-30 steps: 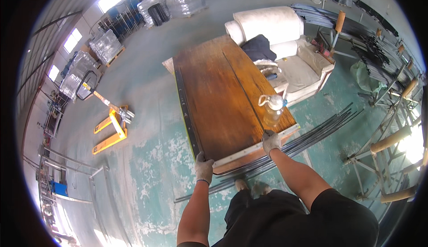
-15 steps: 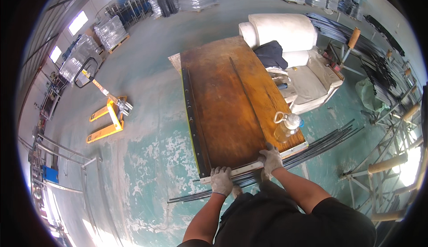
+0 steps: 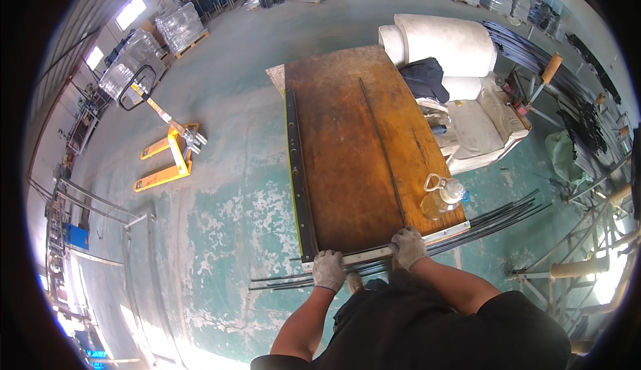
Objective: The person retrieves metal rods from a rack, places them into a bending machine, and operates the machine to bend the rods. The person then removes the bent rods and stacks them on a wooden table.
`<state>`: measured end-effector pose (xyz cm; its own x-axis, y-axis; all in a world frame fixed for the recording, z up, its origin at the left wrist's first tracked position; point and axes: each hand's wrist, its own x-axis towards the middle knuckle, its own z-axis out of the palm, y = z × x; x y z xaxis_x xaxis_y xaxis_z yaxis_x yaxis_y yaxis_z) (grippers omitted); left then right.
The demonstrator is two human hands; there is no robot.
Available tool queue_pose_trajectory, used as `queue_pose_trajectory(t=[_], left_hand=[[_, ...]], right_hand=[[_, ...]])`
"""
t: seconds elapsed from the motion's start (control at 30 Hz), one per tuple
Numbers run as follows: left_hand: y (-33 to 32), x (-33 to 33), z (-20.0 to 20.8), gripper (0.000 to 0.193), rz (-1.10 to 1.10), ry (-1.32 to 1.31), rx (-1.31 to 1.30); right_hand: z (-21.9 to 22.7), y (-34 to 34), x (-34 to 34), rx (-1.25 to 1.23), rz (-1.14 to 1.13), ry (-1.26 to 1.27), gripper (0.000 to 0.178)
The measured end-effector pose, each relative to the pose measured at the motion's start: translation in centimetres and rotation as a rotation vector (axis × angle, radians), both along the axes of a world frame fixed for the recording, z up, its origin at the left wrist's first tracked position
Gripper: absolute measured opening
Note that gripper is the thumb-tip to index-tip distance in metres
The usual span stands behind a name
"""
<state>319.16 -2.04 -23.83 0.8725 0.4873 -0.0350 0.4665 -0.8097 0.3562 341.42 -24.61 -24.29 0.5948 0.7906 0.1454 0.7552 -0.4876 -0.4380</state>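
A long worn brown wooden table stretches away in front of me. My left hand, in a pale work glove, curls over its near edge by the left corner. Farther right, my gloved right hand bends its fingers over the same edge. A pale metal strip with holes runs along that edge between the hands. One thin dark rod or line lies lengthwise on the tabletop and ends at my right fingertips. Along the left side is a black rail with round holes. What lies under my fingers is hidden.
A clear jug with a ring handle stands at the table's near right. Long dark rods lie low under the near edge. Beyond are a sofa chair, dark cloth, metal racks and a yellow pallet truck.
The view has shifted, so the table sits slightly farther right. A thin line on the table's left now appears against the black rail. Both hands stay at the near edge.
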Motion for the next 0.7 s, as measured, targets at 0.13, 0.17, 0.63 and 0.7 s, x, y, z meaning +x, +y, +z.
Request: queue_pose_trajectory(t=[0.13,0.17,0.63,0.7], left_hand=[[0.5,0.2,0.1,0.018,-0.029,0.002,0.010],[0.6,0.2,0.0,0.015,-0.044,-0.014,0.039],[-0.5,9.3,-1.4,0.013,-0.111,-0.090,-0.016],[-0.6,11.6,-1.8,0.014,-0.023,-0.092,-0.038]], right_hand=[[2.3,0.7,0.3,-0.024,0.063,0.047,0.012],[3.6,0.5,0.3,-0.099,0.056,0.110,0.011],[17.3,2.4,12.4,-0.338,-0.119,-0.536,0.025],[17.3,2.5,13.5,-0.440,-0.126,-0.455,0.018]])
